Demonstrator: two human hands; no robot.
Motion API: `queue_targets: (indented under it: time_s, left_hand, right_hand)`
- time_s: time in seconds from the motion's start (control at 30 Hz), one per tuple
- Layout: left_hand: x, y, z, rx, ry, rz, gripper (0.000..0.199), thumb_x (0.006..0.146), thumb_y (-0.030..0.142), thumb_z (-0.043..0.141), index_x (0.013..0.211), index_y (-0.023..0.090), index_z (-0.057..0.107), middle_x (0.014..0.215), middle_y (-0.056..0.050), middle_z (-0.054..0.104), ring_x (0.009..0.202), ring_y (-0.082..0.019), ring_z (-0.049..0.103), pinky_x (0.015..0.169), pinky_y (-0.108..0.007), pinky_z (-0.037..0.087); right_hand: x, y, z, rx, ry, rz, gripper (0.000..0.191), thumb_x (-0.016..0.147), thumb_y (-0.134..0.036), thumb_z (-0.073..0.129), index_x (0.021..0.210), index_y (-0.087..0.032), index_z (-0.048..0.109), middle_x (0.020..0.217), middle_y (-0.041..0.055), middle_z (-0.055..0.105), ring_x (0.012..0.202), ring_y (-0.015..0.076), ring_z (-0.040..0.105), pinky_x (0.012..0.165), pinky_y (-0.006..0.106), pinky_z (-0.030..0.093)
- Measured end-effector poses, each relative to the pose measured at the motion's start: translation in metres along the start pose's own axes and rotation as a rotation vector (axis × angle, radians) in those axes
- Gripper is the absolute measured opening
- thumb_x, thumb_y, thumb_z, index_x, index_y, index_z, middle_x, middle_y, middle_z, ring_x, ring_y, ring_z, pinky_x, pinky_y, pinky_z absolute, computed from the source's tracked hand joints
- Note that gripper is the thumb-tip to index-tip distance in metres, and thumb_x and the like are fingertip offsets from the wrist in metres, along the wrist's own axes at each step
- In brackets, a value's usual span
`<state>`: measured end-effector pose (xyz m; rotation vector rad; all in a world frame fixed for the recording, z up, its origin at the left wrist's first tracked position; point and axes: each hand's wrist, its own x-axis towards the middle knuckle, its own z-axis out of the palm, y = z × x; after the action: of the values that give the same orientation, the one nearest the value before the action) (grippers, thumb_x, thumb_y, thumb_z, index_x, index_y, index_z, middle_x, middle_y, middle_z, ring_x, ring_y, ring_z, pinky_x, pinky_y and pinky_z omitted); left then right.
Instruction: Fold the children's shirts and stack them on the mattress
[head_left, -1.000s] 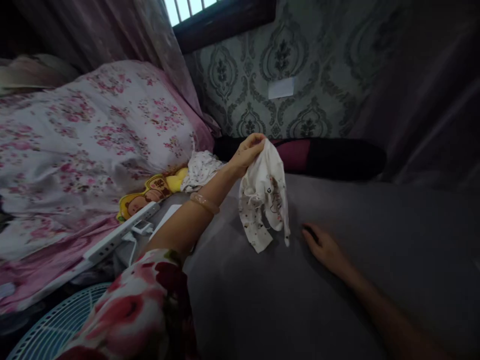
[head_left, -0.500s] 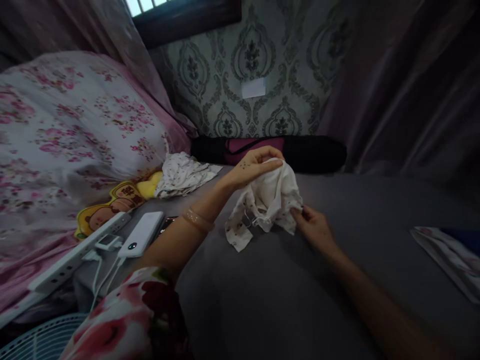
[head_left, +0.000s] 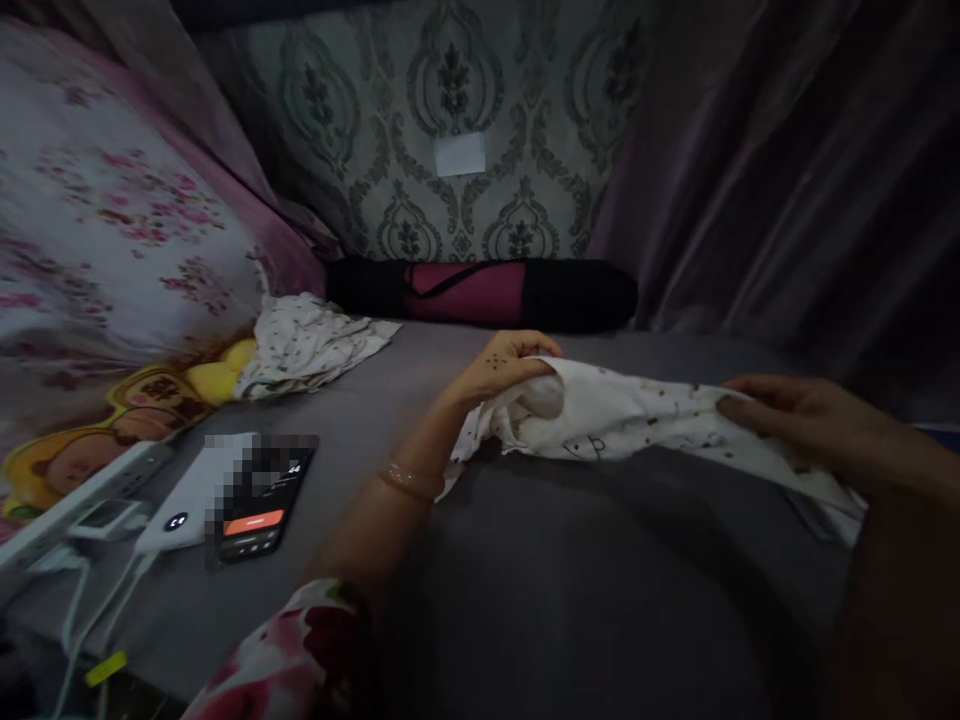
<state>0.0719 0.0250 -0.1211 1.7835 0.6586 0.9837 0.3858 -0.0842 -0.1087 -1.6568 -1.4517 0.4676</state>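
Note:
A small white printed shirt [head_left: 622, 405] is stretched sideways between my hands above the grey sheet. My left hand [head_left: 510, 370] grips its bunched left part, with the thumb over the cloth near an opening and the other fingers partly hidden behind. At the far right, my right hand [head_left: 795, 415] pinches the long, narrow part of the shirt between thumb and fingers. Loose cloth hangs below my left hand, and a thin dark tie or mark shows on the lower edge. A tail of cloth extends past my right hand.
A crumpled printed cloth [head_left: 307, 345] lies at the left beside a yellow cartoon cushion [head_left: 150, 415]. Nearer are a white power bank [head_left: 187, 500], a lit phone [head_left: 266, 500] and a power strip [head_left: 97, 490] with cables. A black and maroon roll bag [head_left: 480, 293] lies along the wall.
My right hand has moved right and pulled the shirt from a hanging bunch into a long stretch. My left hand keeps its grip. The view has turned slightly right, uncovering the phone.

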Motion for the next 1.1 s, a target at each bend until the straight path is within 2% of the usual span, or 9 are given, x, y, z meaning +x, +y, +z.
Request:
queue_targets:
  time_s: [0.1, 0.23, 0.3, 0.37, 0.43, 0.57, 0.77, 0.9, 1.1]
  left_hand:
    - [0.004, -0.015, 0.022, -0.016, -0.126, -0.051, 0.017, 0.068, 0.017, 0.07, 0.084, 0.013, 0.072, 0.066, 0.003, 0.06, 0.064, -0.009, 0.053, 0.062, -0.021, 0.04]
    - [0.008, -0.035, 0.04, -0.075, -0.194, -0.137, 0.014, 0.071, 0.023, 0.07, 0.081, 0.012, 0.072, 0.076, -0.002, 0.067, 0.071, -0.011, 0.058, 0.069, -0.023, 0.044]
    - [0.008, -0.04, 0.042, -0.08, -0.21, -0.163, 0.018, 0.073, 0.027, 0.069, 0.083, 0.013, 0.073, 0.078, -0.003, 0.068, 0.072, -0.013, 0.059, 0.069, -0.024, 0.044]
    - [0.007, -0.041, 0.042, -0.07, -0.216, -0.164, 0.02, 0.073, 0.029, 0.07, 0.085, 0.013, 0.073, 0.081, -0.003, 0.069, 0.075, -0.013, 0.06, 0.07, -0.025, 0.045]
    - [0.006, -0.04, 0.04, -0.06, -0.218, -0.154, 0.02, 0.074, 0.029, 0.07, 0.086, 0.014, 0.074, 0.083, -0.003, 0.07, 0.078, -0.014, 0.06, 0.072, -0.025, 0.046]
    - [0.005, -0.039, 0.037, -0.077, -0.235, -0.146, 0.022, 0.075, 0.03, 0.068, 0.09, 0.015, 0.074, 0.087, -0.004, 0.07, 0.08, -0.014, 0.061, 0.072, -0.025, 0.046]
    - [0.004, -0.041, 0.036, -0.032, -0.241, -0.162, 0.025, 0.076, 0.035, 0.067, 0.086, 0.013, 0.072, 0.076, -0.002, 0.066, 0.067, -0.011, 0.055, 0.059, -0.021, 0.041]
    - [0.003, -0.044, 0.036, -0.023, -0.275, -0.187, 0.03, 0.079, 0.041, 0.064, 0.074, 0.012, 0.068, 0.061, 0.002, 0.054, 0.056, -0.008, 0.045, 0.05, -0.02, 0.033]
    - [0.002, -0.054, 0.036, -0.026, -0.322, -0.228, 0.039, 0.078, 0.051, 0.064, 0.07, 0.013, 0.065, 0.058, 0.003, 0.051, 0.054, -0.008, 0.043, 0.048, -0.02, 0.032]
  right_hand:
    - [0.003, 0.022, -0.007, -0.244, -0.402, 0.127, 0.016, 0.069, -0.042, 0.069, 0.072, -0.027, 0.075, 0.07, 0.0081, 0.072, 0.053, 0.0225, 0.063, 0.046, 0.032, 0.049]
    - [0.009, 0.023, 0.016, -0.483, -0.513, 0.015, 0.013, 0.067, -0.031, 0.064, 0.068, -0.023, 0.075, 0.08, 0.0098, 0.074, 0.07, 0.0279, 0.068, 0.063, 0.039, 0.055]
    - [0.009, 0.009, 0.035, -0.373, -0.501, -0.13, 0.022, 0.073, -0.036, 0.06, 0.08, -0.023, 0.076, 0.084, 0.0072, 0.074, 0.078, 0.0263, 0.068, 0.073, 0.039, 0.055]
    - [0.008, -0.006, 0.054, -0.212, -0.378, -0.221, 0.03, 0.08, -0.041, 0.056, 0.094, -0.024, 0.075, 0.092, 0.006, 0.074, 0.089, 0.0247, 0.067, 0.08, 0.038, 0.054]
    - [0.005, -0.018, 0.072, -0.079, -0.318, -0.262, 0.033, 0.083, -0.044, 0.055, 0.103, -0.023, 0.073, 0.099, 0.0062, 0.072, 0.093, 0.024, 0.066, 0.082, 0.038, 0.053]
    - [0.002, -0.02, 0.094, 0.064, -0.328, -0.303, 0.033, 0.079, -0.042, 0.065, 0.104, -0.022, 0.07, 0.103, 0.0061, 0.071, 0.096, 0.0226, 0.065, 0.085, 0.037, 0.052]
    - [0.001, -0.013, 0.102, 0.071, -0.341, -0.316, 0.033, 0.077, -0.039, 0.069, 0.105, -0.022, 0.068, 0.099, 0.0048, 0.07, 0.09, 0.0211, 0.064, 0.081, 0.035, 0.051]
    - [0.001, -0.017, 0.103, 0.073, -0.336, -0.364, 0.028, 0.079, -0.036, 0.066, 0.103, -0.022, 0.07, 0.1, 0.0045, 0.07, 0.092, 0.0209, 0.064, 0.082, 0.034, 0.05]
    - [0.002, -0.018, 0.103, -0.036, -0.295, -0.442, 0.023, 0.084, -0.035, 0.062, 0.1, -0.023, 0.073, 0.093, 0.0042, 0.07, 0.086, 0.0198, 0.064, 0.078, 0.031, 0.048]
